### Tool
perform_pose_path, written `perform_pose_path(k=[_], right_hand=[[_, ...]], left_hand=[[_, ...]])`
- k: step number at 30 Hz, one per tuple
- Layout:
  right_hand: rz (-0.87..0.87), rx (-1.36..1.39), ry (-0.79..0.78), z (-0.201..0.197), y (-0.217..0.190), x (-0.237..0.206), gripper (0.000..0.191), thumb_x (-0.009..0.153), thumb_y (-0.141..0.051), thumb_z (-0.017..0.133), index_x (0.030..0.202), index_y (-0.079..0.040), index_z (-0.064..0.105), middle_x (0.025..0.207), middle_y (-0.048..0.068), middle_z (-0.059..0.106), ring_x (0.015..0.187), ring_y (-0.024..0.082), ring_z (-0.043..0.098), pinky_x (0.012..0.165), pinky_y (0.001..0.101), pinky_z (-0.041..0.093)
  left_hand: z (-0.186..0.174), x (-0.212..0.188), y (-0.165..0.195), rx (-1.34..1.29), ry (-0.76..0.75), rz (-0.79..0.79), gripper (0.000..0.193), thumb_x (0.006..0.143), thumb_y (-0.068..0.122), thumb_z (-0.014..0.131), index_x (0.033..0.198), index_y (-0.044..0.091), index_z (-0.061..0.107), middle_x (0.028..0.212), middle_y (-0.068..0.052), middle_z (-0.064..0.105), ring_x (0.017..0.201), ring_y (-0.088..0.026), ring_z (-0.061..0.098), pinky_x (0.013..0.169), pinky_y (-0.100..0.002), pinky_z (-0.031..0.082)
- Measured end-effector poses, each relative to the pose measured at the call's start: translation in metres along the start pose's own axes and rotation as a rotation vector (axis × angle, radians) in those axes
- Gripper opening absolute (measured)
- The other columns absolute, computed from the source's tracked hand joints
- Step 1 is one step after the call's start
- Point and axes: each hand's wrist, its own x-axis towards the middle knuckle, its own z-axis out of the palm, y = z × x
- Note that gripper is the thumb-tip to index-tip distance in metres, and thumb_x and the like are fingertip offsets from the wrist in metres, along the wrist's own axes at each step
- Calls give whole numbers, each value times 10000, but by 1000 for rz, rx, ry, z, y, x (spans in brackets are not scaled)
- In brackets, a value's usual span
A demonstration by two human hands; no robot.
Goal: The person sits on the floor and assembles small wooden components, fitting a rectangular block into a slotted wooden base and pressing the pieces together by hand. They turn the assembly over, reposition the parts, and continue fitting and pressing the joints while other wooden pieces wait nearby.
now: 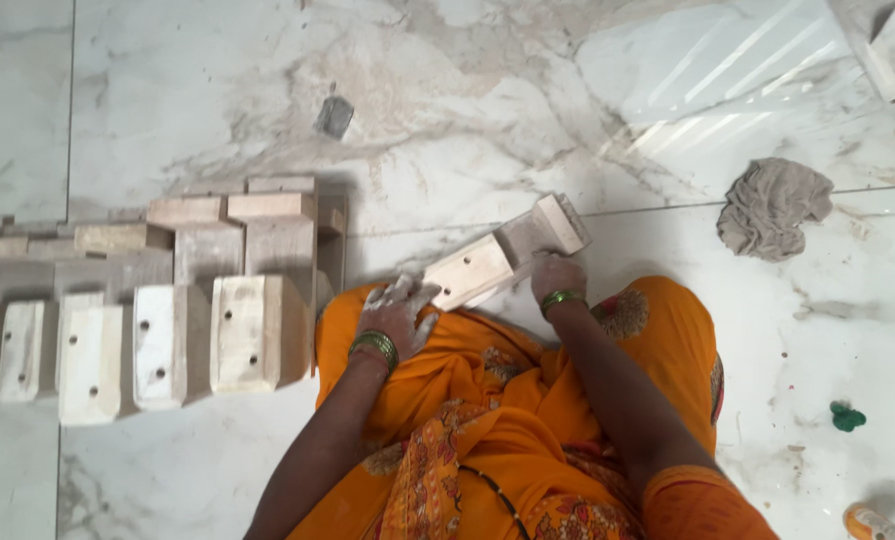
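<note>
While I sit on marble floor [487, 120]:
L hand [399, 312]: dusty, fingers spread, pressing near end of wooden furniture leg [502, 252].
R hand [557, 277]: clasping leg's mid part.
Leg: on my lap edge, tilted.
Stack: more legs [157, 300] at left.
Rag [772, 207]: right, well apart.

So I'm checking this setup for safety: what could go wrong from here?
The wooden block rests on the lap with both hands on it, the left hand at its near end and the right hand beside it, so it could slip onto the marble floor. The stacked wooden blocks close by could get knocked.
</note>
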Motion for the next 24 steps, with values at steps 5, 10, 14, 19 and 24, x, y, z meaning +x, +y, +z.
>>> perform_pose_path(k=[5,10,14,19,24], right_hand=[[61,21,-117,-34,9,-21,309,961,-201,485,1189,-140,683,1013,115,736,890,245,725,749,407,593],[-19,164,-62,-59,-21,-27,428,1099,-231,306,1490,-165,467,879,105,757,753,238,752,633,372,632],[-279,110,142,-21,-53,-26,426,1066,-179,298,1448,-184,486,1031,29,738,673,203,692,577,354,604],[-543,-116,743,8,-46,-13,448,920,-120,317,1324,-232,476,1028,53,732,708,146,667,438,294,519],[-224,-106,-18,-24,-37,-13,473,1097,-143,282,1560,-153,376,906,61,730,605,148,587,521,310,497]], left_hand=[[7,-9,1,34,-65,-25,504,998,487,484,1410,209,566,1396,-34,622,1365,-189,505,1236,-415,264],[5,-9,-2,8,-58,102,632,945,471,528,1507,209,407,1594,26,356,1397,-201,419,1218,-454,176],[3,-1,3,21,-84,137,675,945,442,538,1552,217,346,1666,74,239,1424,-165,425,1218,-454,205],[2,0,4,81,-147,72,644,988,484,515,1577,290,345,1620,-6,307,1447,-204,390,1228,-449,210],[3,-2,-3,39,-99,129,650,967,493,531,1553,272,359,1625,13,308,1440,-178,405,1228,-460,200]])
